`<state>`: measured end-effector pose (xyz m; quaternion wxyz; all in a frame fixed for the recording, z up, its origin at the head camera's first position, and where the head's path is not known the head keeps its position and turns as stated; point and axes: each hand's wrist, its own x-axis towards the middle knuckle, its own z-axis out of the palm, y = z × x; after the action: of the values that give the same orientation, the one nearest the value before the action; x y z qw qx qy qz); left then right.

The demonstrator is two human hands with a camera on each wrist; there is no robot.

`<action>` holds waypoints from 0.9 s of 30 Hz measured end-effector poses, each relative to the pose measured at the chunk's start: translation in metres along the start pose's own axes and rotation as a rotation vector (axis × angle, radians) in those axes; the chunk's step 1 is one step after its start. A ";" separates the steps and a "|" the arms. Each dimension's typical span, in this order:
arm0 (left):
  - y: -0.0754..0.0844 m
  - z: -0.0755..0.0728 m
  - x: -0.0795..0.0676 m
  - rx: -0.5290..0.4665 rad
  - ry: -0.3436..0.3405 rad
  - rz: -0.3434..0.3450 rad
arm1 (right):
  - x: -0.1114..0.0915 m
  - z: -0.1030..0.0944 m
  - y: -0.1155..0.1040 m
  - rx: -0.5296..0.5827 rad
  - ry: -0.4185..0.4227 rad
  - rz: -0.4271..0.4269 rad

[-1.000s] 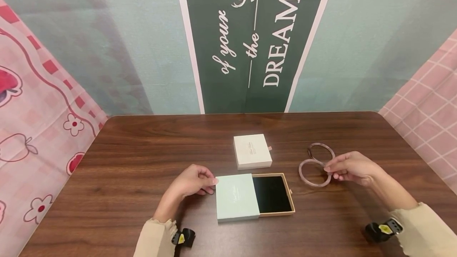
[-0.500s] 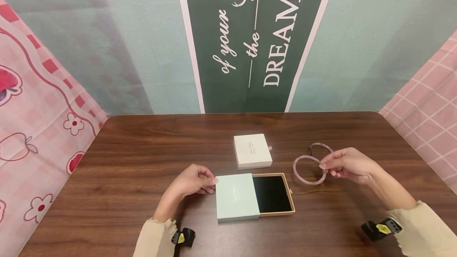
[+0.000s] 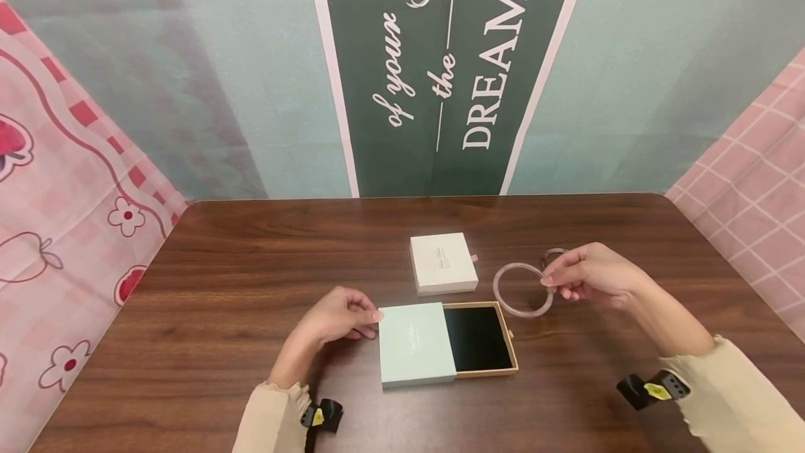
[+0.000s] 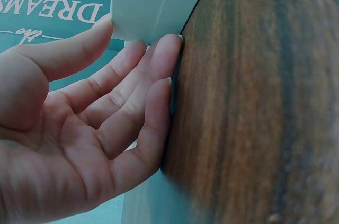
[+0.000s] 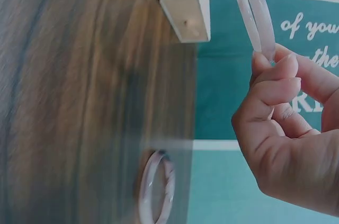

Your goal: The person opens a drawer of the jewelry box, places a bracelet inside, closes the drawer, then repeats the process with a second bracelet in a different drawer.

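A pale translucent bangle is pinched between the thumb and fingers of my right hand; in the right wrist view this bangle is raised off the table. Behind that hand lies a second bangle, mostly hidden in the head view; the right wrist view shows this other bangle on the wood. A mint-green box sleeve has its tray with a black lining slid partly out to the right. My left hand touches the sleeve's left end, thumb at the upper edge, fingers loosely bent beside it.
Just behind the mint box stands a closed white box with a small pink tab on its right side. The brown wooden table ends at a printed cloth backdrop, with pink cloths at both sides.
My right hand has carried the bangle left and slightly away from me, nearer the tray, and now covers much of the second bangle. The left hand and both boxes keep their places.
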<state>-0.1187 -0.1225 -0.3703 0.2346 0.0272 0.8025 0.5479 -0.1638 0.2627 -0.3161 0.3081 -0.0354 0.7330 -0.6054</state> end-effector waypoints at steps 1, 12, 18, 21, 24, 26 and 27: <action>0.000 0.000 0.000 -0.001 0.000 0.000 | 0.000 0.002 -0.002 -0.012 0.000 -0.002; 0.000 0.000 0.001 0.008 0.006 -0.008 | 0.010 0.026 -0.014 -0.067 -0.022 -0.001; 0.001 0.000 0.001 0.012 0.009 -0.009 | 0.013 0.040 -0.013 -0.111 -0.016 0.006; 0.000 0.000 0.001 0.011 0.007 -0.007 | 0.014 0.046 -0.011 -0.115 -0.021 0.013; 0.000 0.000 0.001 0.009 0.005 -0.003 | 0.015 0.051 -0.007 -0.118 -0.036 0.012; 0.000 0.000 0.000 0.008 0.003 0.000 | 0.017 0.053 -0.005 -0.112 -0.049 0.012; 0.001 0.000 -0.001 0.008 0.002 0.001 | 0.017 0.054 -0.004 -0.110 -0.053 0.015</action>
<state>-0.1184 -0.1228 -0.3693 0.2333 0.0280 0.8048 0.5450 -0.1525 0.2073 -0.3238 0.3297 -0.0626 0.7568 -0.5609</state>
